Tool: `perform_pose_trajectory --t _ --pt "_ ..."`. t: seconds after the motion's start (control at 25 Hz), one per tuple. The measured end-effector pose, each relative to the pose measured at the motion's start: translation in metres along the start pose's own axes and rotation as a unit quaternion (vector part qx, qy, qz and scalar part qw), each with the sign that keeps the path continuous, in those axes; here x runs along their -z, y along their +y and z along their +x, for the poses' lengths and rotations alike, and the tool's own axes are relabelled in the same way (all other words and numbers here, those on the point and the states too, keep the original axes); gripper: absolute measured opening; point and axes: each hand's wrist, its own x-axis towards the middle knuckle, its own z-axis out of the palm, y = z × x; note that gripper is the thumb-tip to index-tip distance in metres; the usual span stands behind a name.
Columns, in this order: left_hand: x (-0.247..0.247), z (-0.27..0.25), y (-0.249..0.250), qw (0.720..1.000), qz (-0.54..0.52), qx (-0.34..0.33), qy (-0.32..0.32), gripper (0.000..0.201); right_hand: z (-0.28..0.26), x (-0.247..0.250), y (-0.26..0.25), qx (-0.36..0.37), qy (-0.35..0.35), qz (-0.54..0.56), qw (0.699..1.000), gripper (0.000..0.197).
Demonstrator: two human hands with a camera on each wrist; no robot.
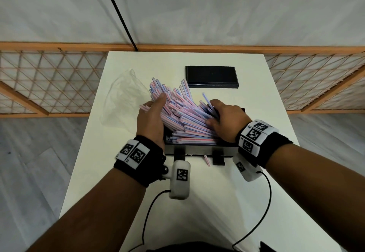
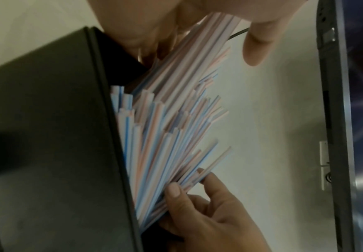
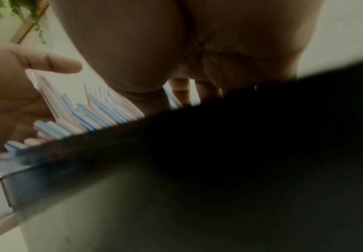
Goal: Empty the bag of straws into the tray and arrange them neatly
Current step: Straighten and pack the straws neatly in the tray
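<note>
Straws (image 1: 183, 113) heaped in tray (image 1: 197, 149), white table (image 1: 256, 97), lattice screen (image 1: 49, 81) behind

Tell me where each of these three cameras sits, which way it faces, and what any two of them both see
Head: on the person's head, looking forward and down at the table; shows both forearms, left hand and right hand on the straws.
Left wrist: beside the tray, looking along the left palm; the right hand's fingers show at the bottom.
Right wrist: low against the tray's dark wall, looking along the right palm; the left hand shows at left.
Shared: all three see the straws and the tray.
</note>
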Motion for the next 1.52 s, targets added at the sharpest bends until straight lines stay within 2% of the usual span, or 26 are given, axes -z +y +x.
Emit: perform_pose_trajectory --t 0.08,0.16,0.28,0.4,0.52,0.64,0.76,0.88,1.0,1.08,1.2,1.28,1.36,1.4,1.48,1.52 --pt "-0.001 -0.003 0.005 1.000 -0.008 -0.008 0.004 0.082 0.002 -0.002 0.002 0.021 0.019 0.007 1.000 0.035" --pt "-0.002 0.000 0.007 1.000 -0.014 -0.003 0.000 0.073 0.002 -0.004 0.005 0.046 0.034 0.007 0.998 0.038" --pt "0.000 0.012 0.013 0.998 -0.041 -0.001 -0.041 0.068 0.003 -0.010 0.002 0.069 0.016 -0.016 0.997 0.042" --pt "-0.005 0.014 0.019 0.996 -0.008 -0.035 -0.085 0.043 0.006 -0.017 -0.001 0.060 0.017 0.006 0.998 0.042" --pt "-0.011 0.011 0.018 0.990 0.044 -0.088 -0.099 0.046 0.005 -0.021 -0.004 0.060 0.025 0.008 0.998 0.044" --pt "-0.014 0.008 0.014 0.987 0.059 -0.123 -0.083 0.043 0.006 -0.023 -0.007 0.076 0.026 -0.014 0.997 0.050" --pt "-0.016 0.003 0.017 0.986 0.035 -0.150 -0.071 0.039 0.005 -0.021 -0.013 0.090 0.044 -0.010 0.995 0.059" --pt "-0.017 -0.008 0.023 0.980 0.004 -0.182 -0.081 0.030 0.001 -0.019 -0.017 0.088 0.101 -0.007 0.991 0.060" --pt "-0.009 -0.015 0.018 0.983 -0.005 -0.178 -0.035 0.040 -0.003 -0.018 -0.018 0.094 0.117 0.024 0.988 0.055" --pt "-0.002 -0.016 0.012 0.989 -0.033 -0.141 0.001 0.060 -0.007 -0.018 -0.016 0.097 0.106 0.099 0.985 0.052" --pt "0.004 -0.010 0.009 0.993 -0.089 -0.079 0.015 0.080 -0.014 -0.012 -0.008 0.071 0.134 0.222 0.963 0.048" --pt "0.007 -0.005 0.012 0.995 -0.093 -0.045 0.010 0.090 -0.019 -0.006 0.004 0.048 0.145 0.211 0.966 0.033" --pt "0.007 -0.008 0.011 0.996 -0.081 -0.022 -0.007 0.087 -0.022 0.002 0.017 0.001 0.088 0.125 0.988 0.027" --pt "0.007 -0.008 0.011 0.997 -0.078 -0.018 -0.015 0.077 -0.022 0.004 0.019 -0.018 0.040 0.077 0.996 0.029" --pt "0.005 -0.005 0.013 0.998 -0.056 -0.028 -0.027 0.054 -0.015 -0.001 0.016 -0.018 -0.027 0.021 0.999 0.039" --pt "0.003 -0.002 0.017 0.997 -0.049 -0.043 -0.038 0.054 -0.010 -0.006 0.012 -0.012 -0.042 0.012 0.999 0.047"
